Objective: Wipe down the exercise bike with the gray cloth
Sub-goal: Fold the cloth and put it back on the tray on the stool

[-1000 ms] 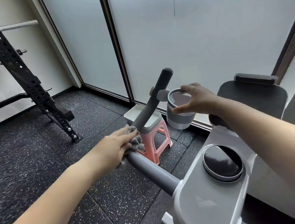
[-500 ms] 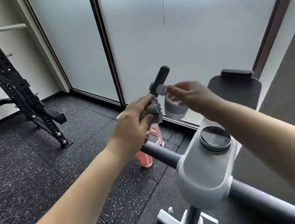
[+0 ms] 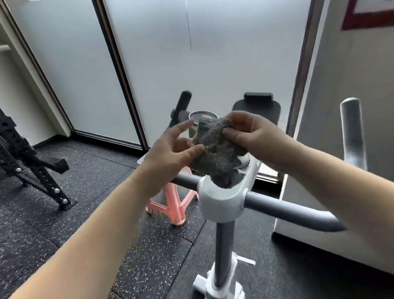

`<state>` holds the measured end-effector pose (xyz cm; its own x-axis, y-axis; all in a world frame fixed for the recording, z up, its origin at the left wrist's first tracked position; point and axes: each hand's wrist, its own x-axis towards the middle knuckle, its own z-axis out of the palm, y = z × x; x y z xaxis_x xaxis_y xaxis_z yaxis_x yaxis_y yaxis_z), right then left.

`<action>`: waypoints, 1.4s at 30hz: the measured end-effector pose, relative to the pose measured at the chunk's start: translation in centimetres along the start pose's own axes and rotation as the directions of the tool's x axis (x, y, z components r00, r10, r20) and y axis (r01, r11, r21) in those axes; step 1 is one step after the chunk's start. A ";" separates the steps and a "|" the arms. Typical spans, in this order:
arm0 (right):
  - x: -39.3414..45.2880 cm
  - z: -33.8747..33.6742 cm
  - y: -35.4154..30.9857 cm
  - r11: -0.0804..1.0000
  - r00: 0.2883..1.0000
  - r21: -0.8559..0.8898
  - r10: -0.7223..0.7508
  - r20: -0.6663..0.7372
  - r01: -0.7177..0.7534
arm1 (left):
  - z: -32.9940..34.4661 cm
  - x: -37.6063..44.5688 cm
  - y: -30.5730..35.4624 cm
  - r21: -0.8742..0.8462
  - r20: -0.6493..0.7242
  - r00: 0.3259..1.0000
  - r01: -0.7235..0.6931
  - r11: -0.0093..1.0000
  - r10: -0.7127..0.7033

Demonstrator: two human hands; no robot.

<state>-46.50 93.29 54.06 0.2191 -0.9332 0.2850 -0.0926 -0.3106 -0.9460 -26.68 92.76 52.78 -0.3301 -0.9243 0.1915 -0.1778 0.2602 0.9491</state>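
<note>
The gray cloth (image 3: 217,151) is bunched up just above the exercise bike's white console housing (image 3: 221,200), its lower end resting on the housing's top. My right hand (image 3: 249,134) pinches the cloth's upper right edge. My left hand (image 3: 171,151) touches the cloth's left side with thumb and fingertips, fingers spread. The bike's gray handlebar (image 3: 288,213) runs out to both sides, with an upright grip (image 3: 183,103) at the far left and another (image 3: 352,127) at the right. The cloth hides the round display.
A pink stool (image 3: 174,205) stands on the speckled black floor behind the handlebar. A gray cup holder (image 3: 197,116) and a black tablet rest (image 3: 258,104) sit beyond my hands. A black perforated rack (image 3: 14,149) stands at left. Frosted glass panels lie ahead.
My left hand carried the cloth off the left handlebar grip to the middle of the bike. My right hand left the cup holder and took hold of the cloth. The view shifted right.
</note>
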 end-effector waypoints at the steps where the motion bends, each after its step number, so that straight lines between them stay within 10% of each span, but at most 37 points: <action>1: -1.1 -0.4 -0.5 1.000 1.000 -0.003 -0.022 -0.012 0.022 | 0.4 -0.8 0.7 0.046 0.009 1.000 0.018 0.999 -0.019; 14: -16.8 -3.5 -5.4 0.985 0.994 -0.166 -0.051 -0.096 0.034 | 11.7 -11.9 5.6 0.129 -0.079 0.995 0.062 0.990 -0.052; 30: -34.7 -0.6 -8.7 0.915 0.949 -0.398 -0.064 -0.309 -0.068 | 16.3 -26.6 7.4 0.530 0.162 0.986 -0.125 0.839 0.044; 42: -47.4 1.6 -12.2 0.913 0.944 -0.383 0.005 -0.329 -0.138 | 20.4 -38.5 9.1 0.260 0.088 0.996 -0.043 0.965 0.020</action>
<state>-54.20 141.60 51.88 -0.1130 -0.9421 0.3156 -0.4866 -0.2245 -0.8443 -34.55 136.41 48.97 -0.4139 -0.8907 0.1880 -0.3984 0.3629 0.8424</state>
